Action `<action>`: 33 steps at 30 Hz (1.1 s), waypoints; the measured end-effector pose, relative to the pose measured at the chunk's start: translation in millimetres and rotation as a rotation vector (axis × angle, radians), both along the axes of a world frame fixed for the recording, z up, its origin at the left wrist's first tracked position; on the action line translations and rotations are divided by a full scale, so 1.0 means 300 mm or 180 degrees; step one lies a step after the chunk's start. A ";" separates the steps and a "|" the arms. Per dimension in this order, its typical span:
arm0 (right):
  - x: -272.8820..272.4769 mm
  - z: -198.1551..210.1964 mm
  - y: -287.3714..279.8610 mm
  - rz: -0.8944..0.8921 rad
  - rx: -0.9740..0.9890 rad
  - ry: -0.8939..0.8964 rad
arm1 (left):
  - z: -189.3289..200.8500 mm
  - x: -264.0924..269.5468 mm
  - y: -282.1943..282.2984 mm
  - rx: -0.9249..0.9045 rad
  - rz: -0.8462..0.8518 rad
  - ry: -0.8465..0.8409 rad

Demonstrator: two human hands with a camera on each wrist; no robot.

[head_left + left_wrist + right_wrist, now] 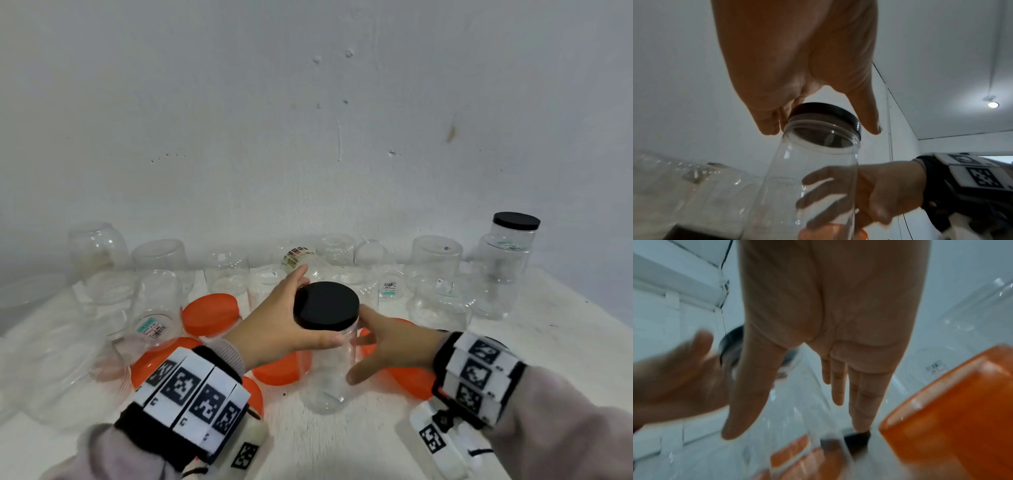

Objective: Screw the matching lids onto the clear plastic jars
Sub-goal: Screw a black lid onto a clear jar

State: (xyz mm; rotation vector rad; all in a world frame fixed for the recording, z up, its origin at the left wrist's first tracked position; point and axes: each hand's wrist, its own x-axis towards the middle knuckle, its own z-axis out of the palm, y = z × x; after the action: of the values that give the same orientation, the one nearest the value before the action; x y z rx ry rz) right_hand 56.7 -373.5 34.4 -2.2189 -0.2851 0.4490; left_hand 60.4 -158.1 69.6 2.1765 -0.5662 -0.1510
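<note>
A tall clear jar (329, 377) stands upright at the middle of the white table (342, 448) with a black lid (325, 305) on its mouth. My left hand (284, 311) grips the lid from the left, with the fingers behind it and the thumb across the front. In the left wrist view the fingers (766, 125) and thumb touch opposite sides of the lid (824, 110). My right hand (376, 353) holds the jar body from the right; its fingers show through the clear wall (813, 162). The right wrist view is blurred, with the thumb (748, 394) against the jar.
Several orange lids (210, 313) (281, 371) (411, 377) lie on the table around the jar. Several lidless clear jars (161, 267) stand upside down along the back wall. At the back right a jar with a black lid (515, 222) is stacked on another jar.
</note>
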 end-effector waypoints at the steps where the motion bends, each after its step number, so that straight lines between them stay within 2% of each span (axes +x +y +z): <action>1: -0.001 0.029 -0.015 -0.0015 0.0137 -0.0048 | -0.016 -0.001 0.012 -0.0065 0.0027 0.0108; 4: -0.010 0.132 -0.039 0.0060 0.0330 -0.0265 | -0.075 -0.005 0.031 -0.0285 0.0027 0.0397; 7: -0.014 0.223 -0.013 0.0174 0.0137 -0.0478 | -0.109 -0.014 0.014 -0.0473 -0.0026 0.0473; 12: 0.006 0.309 0.089 0.0617 -0.1050 -0.0852 | -0.124 -0.020 -0.016 -0.0545 0.0069 0.0375; 15: 0.020 0.347 0.135 0.0818 -0.1698 -0.0884 | -0.129 -0.024 -0.013 -0.0554 0.0135 0.0382; 23: 0.039 0.403 0.203 0.1033 -0.2587 -0.0630 | -0.133 -0.022 -0.012 -0.0614 0.0120 0.0486; 28: 0.045 0.411 0.213 0.0893 -0.2562 -0.0658 | -0.140 -0.020 -0.011 -0.0756 0.0077 0.0468; 33: 0.037 0.382 0.219 0.0476 -0.2756 -0.0870 | -0.149 -0.019 -0.011 -0.0833 0.0050 0.0488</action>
State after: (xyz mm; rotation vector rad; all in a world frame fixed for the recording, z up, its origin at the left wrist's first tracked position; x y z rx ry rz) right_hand 67.8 -307.7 149.1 -3.1311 -0.4652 0.3868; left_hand 54.7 -161.3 25.0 1.8966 -0.4547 -0.2207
